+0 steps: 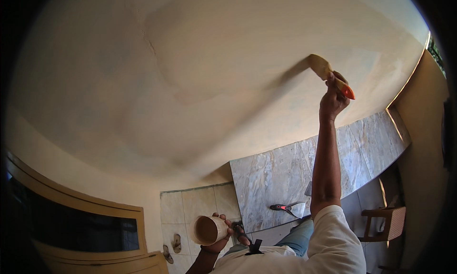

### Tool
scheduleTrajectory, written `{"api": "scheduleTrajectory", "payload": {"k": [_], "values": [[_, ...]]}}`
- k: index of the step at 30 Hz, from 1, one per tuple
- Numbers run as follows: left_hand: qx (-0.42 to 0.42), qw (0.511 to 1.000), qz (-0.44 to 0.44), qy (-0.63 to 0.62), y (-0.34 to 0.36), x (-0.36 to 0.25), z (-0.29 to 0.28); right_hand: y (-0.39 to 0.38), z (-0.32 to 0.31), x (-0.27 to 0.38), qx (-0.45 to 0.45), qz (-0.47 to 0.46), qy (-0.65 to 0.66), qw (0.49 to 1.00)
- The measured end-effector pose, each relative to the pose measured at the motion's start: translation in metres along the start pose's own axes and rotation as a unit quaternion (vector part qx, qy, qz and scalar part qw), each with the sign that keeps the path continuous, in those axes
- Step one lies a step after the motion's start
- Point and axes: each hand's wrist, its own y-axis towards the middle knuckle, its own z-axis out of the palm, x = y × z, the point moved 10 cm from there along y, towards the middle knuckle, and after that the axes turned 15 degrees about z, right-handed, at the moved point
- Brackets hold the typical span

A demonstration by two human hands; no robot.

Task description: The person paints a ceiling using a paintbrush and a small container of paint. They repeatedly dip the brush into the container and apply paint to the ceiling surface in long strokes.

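Observation:
My right hand (334, 95) is stretched far up and closed round the handle of a flat paintbrush (320, 67). The brush has a tan head and an orange-red handle end, and its head is at the pale wall (228, 74), where arm and brush cast a long shadow. Down near my body, my left hand (220, 240) grips a round, pale tub (205, 230) by its side. The tub is tilted so its brownish inside shows; how full it is I cannot tell.
A grey marbled slab (266, 179) runs along the wall, with a scraper (290, 209) lying on it. Sandals (177, 243) rest on the tiled floor (200, 202). A brown stool-like seat (392, 224) stands at right, a cream-framed dark glass panel (76, 221) at left.

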Motion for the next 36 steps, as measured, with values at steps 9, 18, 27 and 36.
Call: {"api": "scheduleTrajectory", "payload": {"k": [9, 18, 27, 36], "values": [[-0.006, 1.0, -0.015, 0.006, 0.002, 0.007, 0.005, -0.169, 0.122, 0.05, 0.168, -0.277, -0.196, 0.926], [-0.027, 0.998, -0.021, 0.049, 0.013, 0.021, 0.001, -0.016, 0.023, -0.033, 0.148, 0.09, 0.06, 0.983], [-0.035, 0.998, -0.054, 0.002, 0.014, 0.051, -0.004, 0.004, 0.001, 0.0, 0.0, -0.111, -0.183, 0.977], [0.011, 0.999, -0.039, 0.02, 0.017, 0.031, 0.024, -0.218, 0.164, 0.072, 0.356, -0.211, -0.06, 0.909]]}}
